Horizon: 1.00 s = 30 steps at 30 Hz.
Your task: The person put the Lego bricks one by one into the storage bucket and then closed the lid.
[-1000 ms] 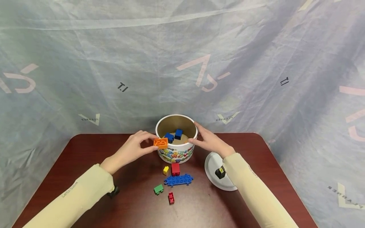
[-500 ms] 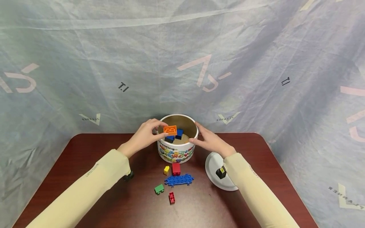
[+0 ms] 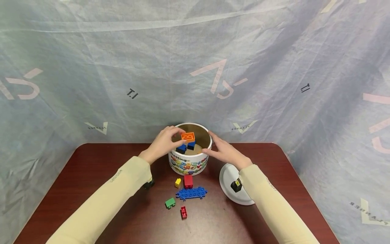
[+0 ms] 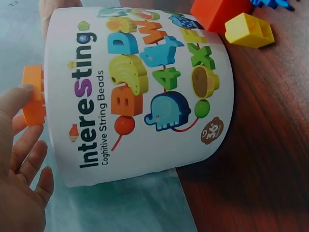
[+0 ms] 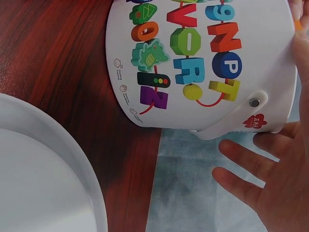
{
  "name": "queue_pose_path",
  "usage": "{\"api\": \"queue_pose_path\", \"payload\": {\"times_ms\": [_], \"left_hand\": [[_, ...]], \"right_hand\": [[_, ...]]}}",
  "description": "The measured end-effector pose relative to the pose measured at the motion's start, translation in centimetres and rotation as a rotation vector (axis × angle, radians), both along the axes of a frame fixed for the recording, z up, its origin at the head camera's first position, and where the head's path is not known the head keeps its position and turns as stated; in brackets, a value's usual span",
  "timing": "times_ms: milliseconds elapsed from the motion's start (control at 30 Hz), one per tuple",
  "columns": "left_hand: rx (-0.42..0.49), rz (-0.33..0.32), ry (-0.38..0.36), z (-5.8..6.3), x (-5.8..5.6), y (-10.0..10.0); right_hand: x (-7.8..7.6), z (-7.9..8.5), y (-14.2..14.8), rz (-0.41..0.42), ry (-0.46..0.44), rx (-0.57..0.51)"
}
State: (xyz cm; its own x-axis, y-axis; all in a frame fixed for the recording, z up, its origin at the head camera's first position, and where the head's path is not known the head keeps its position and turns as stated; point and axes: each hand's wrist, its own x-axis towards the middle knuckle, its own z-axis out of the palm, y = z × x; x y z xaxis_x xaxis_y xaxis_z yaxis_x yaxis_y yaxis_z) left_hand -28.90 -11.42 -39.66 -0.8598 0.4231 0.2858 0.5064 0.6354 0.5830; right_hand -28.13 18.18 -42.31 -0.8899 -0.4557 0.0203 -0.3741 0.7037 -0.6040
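Over the last second the left hand point(image 3: 164, 140) has carried the orange brick point(image 3: 188, 137) from outside the near left side of the tub point(image 3: 189, 166) to a place over its opening. The left fingers pinch the brick, thumb on the near side, with its hollow underside up and its studs down. The left wrist view sets it just above the rim, so it has not yet been let go. For the work in hand, I judge the sideways carry to be done, with only the drop between the brick and the tub.

The right hand point(image 3: 223, 150) has stayed put: its thumb is on the near right rim and its fingers are spread, relaxed, along the right side, gripping nothing tightly. That probably helps keep the tub steady.

Inside the tub, two blue bricks point(image 3: 181, 149) lie on the floor, below the orange one. On the worktop point(image 3: 213, 227), nearer than the tub, nothing has shifted: the yellow brick point(image 3: 178, 183), red brick point(image 3: 188, 181), blue plate point(image 3: 192, 193), green brick point(image 3: 170, 203) and small red brick point(image 3: 183, 212) lie loose, and the lid point(image 3: 226, 178) is to the right.
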Motion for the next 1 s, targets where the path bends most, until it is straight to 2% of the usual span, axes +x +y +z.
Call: {"api": "queue_pose_path", "payload": {"times_ms": [167,433,800,1000], "left_hand": [[-0.048,-0.010,-0.022,-0.1,-0.3,0.9],[-0.111,-0.021,-0.010,-0.5,-0.8,1.6],[-0.146,-0.039,0.021,-1.0,-0.8,2.0],[-0.117,-0.054,0.044,-1.2,-0.8,1.9]], "right_hand": [[0.0,0.1,-0.1,-0.001,0.011,0.018],[0.2,0.3,-0.1,0.004,0.000,0.008],[0.1,-0.1,0.0,0.012,-0.003,0.004],[0.1,0.1,0.0,0.008,-0.008,0.013]]}}
